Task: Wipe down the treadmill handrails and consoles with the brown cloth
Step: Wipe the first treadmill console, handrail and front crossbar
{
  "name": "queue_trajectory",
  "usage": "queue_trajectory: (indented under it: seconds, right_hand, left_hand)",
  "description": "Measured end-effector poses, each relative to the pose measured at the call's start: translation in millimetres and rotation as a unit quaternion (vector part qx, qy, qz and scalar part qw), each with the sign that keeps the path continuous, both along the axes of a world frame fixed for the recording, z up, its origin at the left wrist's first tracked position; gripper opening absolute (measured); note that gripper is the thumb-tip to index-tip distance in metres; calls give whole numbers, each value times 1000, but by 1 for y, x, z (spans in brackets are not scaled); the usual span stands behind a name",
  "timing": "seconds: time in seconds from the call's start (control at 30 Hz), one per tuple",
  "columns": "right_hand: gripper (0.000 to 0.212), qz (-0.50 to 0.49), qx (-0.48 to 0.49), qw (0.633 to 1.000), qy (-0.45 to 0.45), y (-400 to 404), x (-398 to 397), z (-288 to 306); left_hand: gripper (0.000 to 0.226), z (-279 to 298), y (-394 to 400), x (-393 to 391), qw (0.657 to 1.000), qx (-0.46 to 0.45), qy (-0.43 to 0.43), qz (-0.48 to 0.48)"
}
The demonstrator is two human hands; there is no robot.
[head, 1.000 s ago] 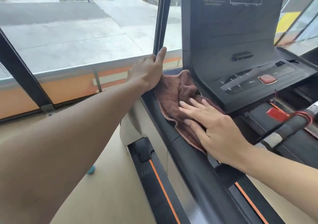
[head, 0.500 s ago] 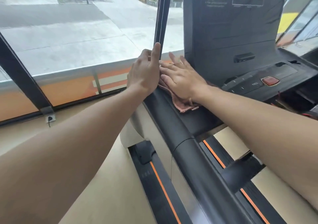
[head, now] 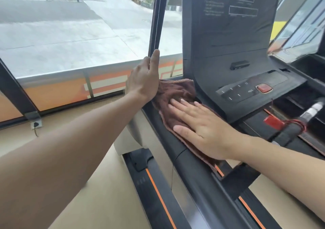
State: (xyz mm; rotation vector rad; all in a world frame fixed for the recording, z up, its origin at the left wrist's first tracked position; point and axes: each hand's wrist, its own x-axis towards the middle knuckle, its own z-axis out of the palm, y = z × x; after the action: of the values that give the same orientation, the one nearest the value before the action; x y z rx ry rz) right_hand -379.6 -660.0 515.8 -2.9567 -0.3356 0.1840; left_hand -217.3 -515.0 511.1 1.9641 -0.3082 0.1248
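Pressing flat on the brown cloth (head: 177,102), the right hand (head: 202,130) has slid back down the handrail (head: 197,172) toward the person since half a second ago, when it sat up beside the left hand (head: 144,81). Its fingers (head: 177,105) lie straight and spread, gripping nothing, with more cloth now showing beyond their tips, against the console (head: 246,81). The left hand stays upright at the cloth's far edge, fingers straight and together; whether it touches the cloth I cannot tell.
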Motion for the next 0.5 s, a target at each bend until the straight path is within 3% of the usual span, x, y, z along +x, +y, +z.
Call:
queue_trajectory:
  seconds: [0.2,0.33,0.43,0.5]
  right_hand:
    - [57,-50,-62,995,-57,-3,86,-1]
    - [53,-87,-115,983,-112,2,129,0]
    - [55,-47,-45,992,-109,7,124,0]
    - [55,-36,51,996,-71,16,101,6]
  left_hand:
    - [78,-2,2,1,1000,-12,-2,9]
    - [58,-4,2,3,999,-46,9,15]
    - [54,-4,4,2,997,-66,11,23]
    - [65,-4,5,5,997,-73,34,-1]
